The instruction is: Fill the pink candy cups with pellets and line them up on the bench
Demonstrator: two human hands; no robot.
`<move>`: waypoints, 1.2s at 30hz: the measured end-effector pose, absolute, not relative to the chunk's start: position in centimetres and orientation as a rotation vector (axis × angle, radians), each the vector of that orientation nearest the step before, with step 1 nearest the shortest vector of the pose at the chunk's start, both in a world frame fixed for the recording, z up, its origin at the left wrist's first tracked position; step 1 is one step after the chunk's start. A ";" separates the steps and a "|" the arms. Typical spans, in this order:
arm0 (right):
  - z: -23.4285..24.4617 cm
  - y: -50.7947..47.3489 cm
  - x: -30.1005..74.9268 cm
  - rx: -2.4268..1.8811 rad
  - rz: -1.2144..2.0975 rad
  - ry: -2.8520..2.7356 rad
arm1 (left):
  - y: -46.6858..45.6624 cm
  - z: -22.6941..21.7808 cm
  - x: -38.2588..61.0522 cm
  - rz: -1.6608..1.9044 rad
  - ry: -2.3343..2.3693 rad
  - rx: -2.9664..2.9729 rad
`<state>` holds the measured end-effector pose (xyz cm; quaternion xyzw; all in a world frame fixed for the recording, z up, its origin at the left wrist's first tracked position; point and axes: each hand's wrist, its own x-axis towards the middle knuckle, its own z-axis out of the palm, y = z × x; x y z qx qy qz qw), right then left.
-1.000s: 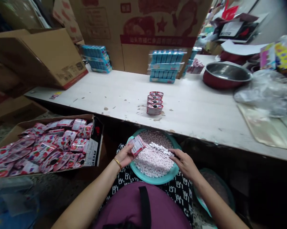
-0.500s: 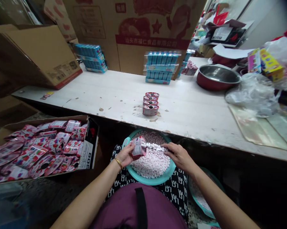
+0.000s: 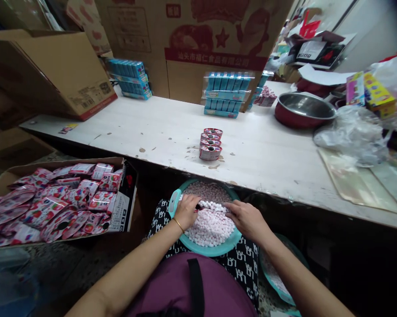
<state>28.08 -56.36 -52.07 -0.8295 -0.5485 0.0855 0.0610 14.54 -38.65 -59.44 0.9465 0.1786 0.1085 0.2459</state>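
A turquoise basin (image 3: 212,252) of small whitish-pink candies (image 3: 209,229) rests on my lap. Above it, my left hand (image 3: 186,211) is closed palm-down around a small pink packet (image 3: 197,208), mostly hidden under the fingers. My right hand (image 3: 246,219) pinches the near end of what looks like a narrow scoop (image 3: 215,207), heaped with a row of white candies; its body is covered by them. The far end of that row meets the packet. Beyond the basin, several filled-looking pink packets (image 3: 211,152) stand in a line on the white table (image 3: 152,132).
At left, an open carton (image 3: 127,198) holds many strawberry-print packets (image 3: 46,211). Blue shrink-wrapped packs (image 3: 223,94) lean against a large cardboard box (image 3: 185,79). A red steel bowl (image 3: 304,110) and plastic bags (image 3: 353,132) sit at right. Another turquoise basin (image 3: 284,293) is low on the right.
My left hand has turned over the packet, from holding it upright with its side showing to covering it palm-down. My right hand stays almost in place with the row of candies.
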 end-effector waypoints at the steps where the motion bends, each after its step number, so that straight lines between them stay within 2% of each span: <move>1: -51.7 -56.1 27.8 -2.562 0.250 -1.716 | -39.0 -59.6 14.7 0.285 0.461 2.614; 10: -49.4 -53.9 25.5 -2.663 0.186 -1.902 | -39.3 -60.9 15.2 0.277 0.456 2.621; 13: -50.2 -55.4 27.0 -2.675 0.140 -1.817 | -38.2 -60.6 14.3 0.319 0.480 2.532; 17: -56.1 -57.0 28.5 -2.820 0.355 -1.585 | -36.3 -61.0 12.6 0.398 0.611 2.321; 20: -62.0 -55.6 27.2 -2.755 0.589 -1.421 | -36.1 -62.7 12.5 0.359 0.762 2.047; 22: -64.8 -54.0 25.9 -2.683 0.619 -1.358 | -36.9 -63.9 13.1 0.310 0.777 1.875; 25: -66.6 -52.5 24.9 -2.580 0.609 -1.286 | -38.3 -64.6 14.2 0.299 0.733 1.780; 31: -65.4 -55.4 26.9 -2.395 0.615 -1.173 | -37.5 -60.6 12.9 0.373 0.675 1.808; 36: -60.9 -57.8 28.7 -2.210 0.564 -1.118 | -36.0 -59.4 11.7 0.353 0.760 2.124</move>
